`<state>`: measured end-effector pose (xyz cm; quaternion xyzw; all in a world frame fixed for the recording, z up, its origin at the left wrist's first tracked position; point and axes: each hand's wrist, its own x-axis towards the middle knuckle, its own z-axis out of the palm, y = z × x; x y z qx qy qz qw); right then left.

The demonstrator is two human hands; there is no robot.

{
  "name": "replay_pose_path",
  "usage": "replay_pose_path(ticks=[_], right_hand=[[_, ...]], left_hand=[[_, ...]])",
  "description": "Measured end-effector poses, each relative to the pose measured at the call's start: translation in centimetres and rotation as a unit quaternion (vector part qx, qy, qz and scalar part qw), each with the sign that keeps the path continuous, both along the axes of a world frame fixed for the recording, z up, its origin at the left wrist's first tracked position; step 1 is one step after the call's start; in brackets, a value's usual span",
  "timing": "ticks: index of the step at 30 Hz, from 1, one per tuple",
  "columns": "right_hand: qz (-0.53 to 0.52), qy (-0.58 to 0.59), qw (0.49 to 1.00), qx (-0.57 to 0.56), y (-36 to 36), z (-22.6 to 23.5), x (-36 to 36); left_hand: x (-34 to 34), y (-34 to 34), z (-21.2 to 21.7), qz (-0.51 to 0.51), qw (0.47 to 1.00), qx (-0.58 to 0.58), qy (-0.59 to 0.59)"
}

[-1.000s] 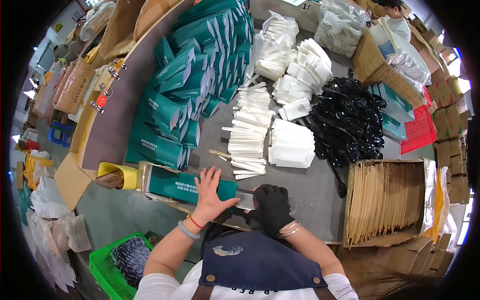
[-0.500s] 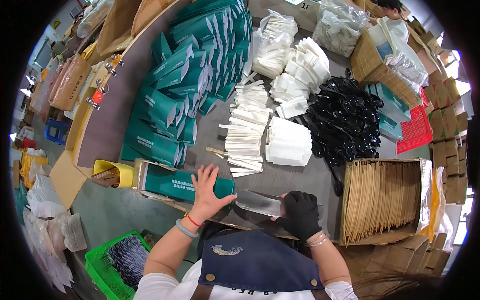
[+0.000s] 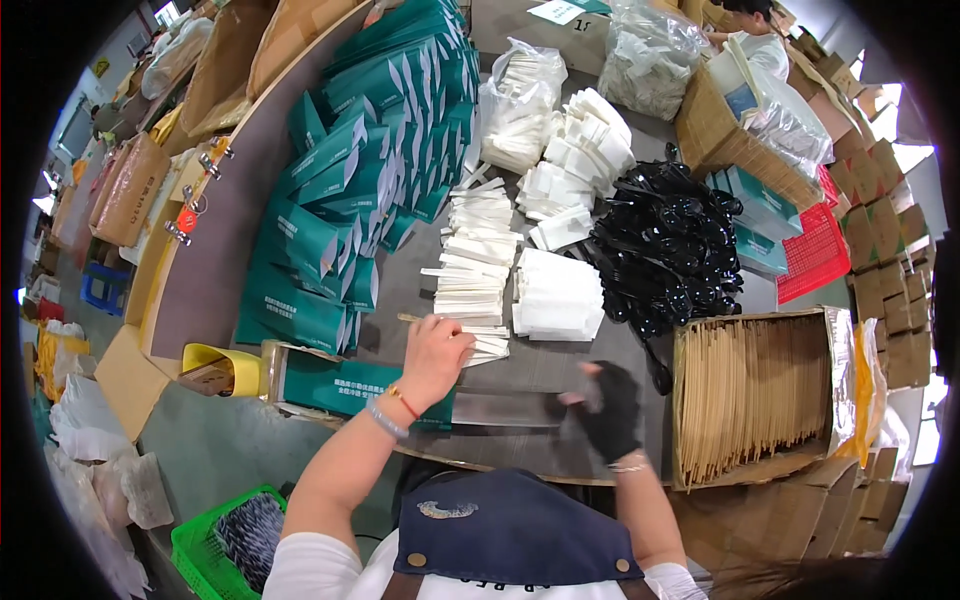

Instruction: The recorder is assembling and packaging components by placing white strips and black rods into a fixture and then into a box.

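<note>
Left of the frame's centre, bent over the lower end of a loose column of slim white paper-like packets (image 3: 475, 265) with the bare left hand (image 3: 437, 355), fingertips at the pile; impossible to tell a pinch from a mere touch. Right of centre, near the end of a long, narrow clear plastic piece (image 3: 505, 410), with the black-gloved right hand (image 3: 608, 412); too blurred to tell as clamped or apart. At lower left of centre, lying along the near edge of the grey table (image 3: 402, 285): a long dark-green card sleeve (image 3: 340, 388), plastic piece meeting its right end. Probably at the step of fetching a packet. Next, likely need to separate just one with a light fingertip pinch, without dragging neighbours along.
</note>
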<state>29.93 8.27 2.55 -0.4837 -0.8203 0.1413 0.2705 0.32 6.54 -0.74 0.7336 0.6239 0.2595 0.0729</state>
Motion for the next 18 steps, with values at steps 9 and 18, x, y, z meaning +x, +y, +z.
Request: replay_pose_path(ticks=[9,18], right_hand=[[-0.442,-0.078,0.893,0.023,-0.8,-2.4,27.5],[-0.447,-0.197,0.862,-0.135,0.8,-0.2,26.0]], left_hand=[[-2.6,3.0,0.4,-0.04,0.998,-0.034,0.042],[-1.9,2.8,2.3,-0.072,0.99,-0.097,0.067]])
